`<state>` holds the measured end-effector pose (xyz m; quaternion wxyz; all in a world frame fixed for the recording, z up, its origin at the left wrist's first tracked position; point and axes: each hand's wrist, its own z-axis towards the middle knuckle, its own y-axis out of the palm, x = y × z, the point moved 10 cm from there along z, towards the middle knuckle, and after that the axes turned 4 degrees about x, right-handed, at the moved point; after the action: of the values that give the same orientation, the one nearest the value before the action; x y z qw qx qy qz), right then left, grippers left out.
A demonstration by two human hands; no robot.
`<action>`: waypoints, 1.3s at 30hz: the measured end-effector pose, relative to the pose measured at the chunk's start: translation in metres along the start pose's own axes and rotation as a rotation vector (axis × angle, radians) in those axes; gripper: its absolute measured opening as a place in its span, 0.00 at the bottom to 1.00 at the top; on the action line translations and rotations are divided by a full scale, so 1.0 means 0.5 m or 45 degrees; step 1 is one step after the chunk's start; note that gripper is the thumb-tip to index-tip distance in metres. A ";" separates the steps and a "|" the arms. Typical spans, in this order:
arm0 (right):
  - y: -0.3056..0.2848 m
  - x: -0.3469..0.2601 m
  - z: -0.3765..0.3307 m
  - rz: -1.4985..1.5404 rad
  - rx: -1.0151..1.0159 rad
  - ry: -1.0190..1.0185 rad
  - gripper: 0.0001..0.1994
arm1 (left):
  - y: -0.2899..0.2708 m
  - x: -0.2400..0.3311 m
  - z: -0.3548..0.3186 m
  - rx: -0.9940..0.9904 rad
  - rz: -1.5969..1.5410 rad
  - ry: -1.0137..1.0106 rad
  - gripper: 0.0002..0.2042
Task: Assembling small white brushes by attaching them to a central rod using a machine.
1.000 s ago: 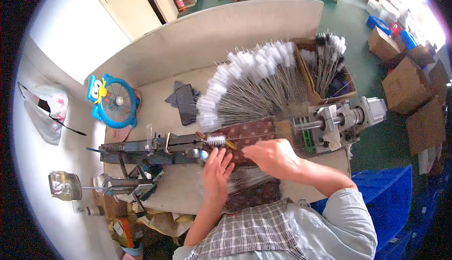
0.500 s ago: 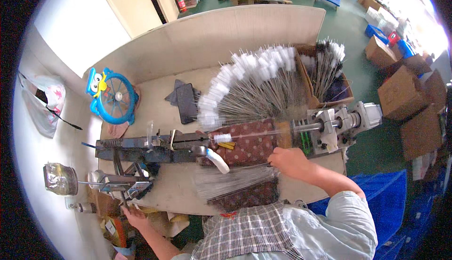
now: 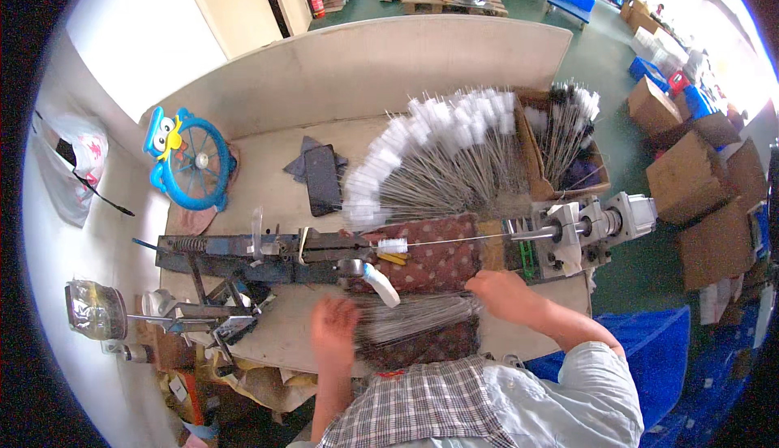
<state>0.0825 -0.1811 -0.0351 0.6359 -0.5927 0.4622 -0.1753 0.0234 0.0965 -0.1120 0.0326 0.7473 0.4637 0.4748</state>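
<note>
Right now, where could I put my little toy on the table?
There's bare table between the blue wheel-shaped thing and the phone. Another patch lies between the metal levers and the left hand, which is blurred. It's crowded where white brushes spread from near the phone to the cardboard box, and thin wires lie between the left hand and right hand.

No lettering can be read, though the red marks on the white bag may be blurred print.
</note>
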 end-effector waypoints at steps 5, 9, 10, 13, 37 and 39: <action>0.011 -0.004 -0.009 0.022 0.011 0.002 0.10 | 0.159 -0.097 -0.004 -0.031 0.444 -0.047 0.06; -0.008 -0.006 -0.023 -0.036 -0.014 0.057 0.11 | 0.345 0.025 -0.161 -0.595 -0.476 -0.323 0.12; -0.022 -0.002 -0.034 -0.037 -0.010 0.069 0.11 | 0.339 0.045 -0.165 -0.565 -0.567 -0.571 0.14; -0.086 -0.004 -0.036 -0.115 0.025 -0.066 0.09 | 0.290 0.073 -0.166 -0.508 -0.332 -0.601 0.23; -0.254 0.064 0.054 0.035 0.551 0.051 0.06 | 0.566 -0.095 -0.060 -0.723 2.322 1.906 0.02; -0.262 0.031 0.057 0.124 0.513 -0.056 0.06 | 0.571 -0.080 -0.033 -0.611 2.487 2.147 0.03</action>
<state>0.1558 -0.2072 0.0751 0.7593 -0.4343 0.4319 -0.2201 0.1953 -0.1009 0.0094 -0.4891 0.2240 -0.4828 0.6911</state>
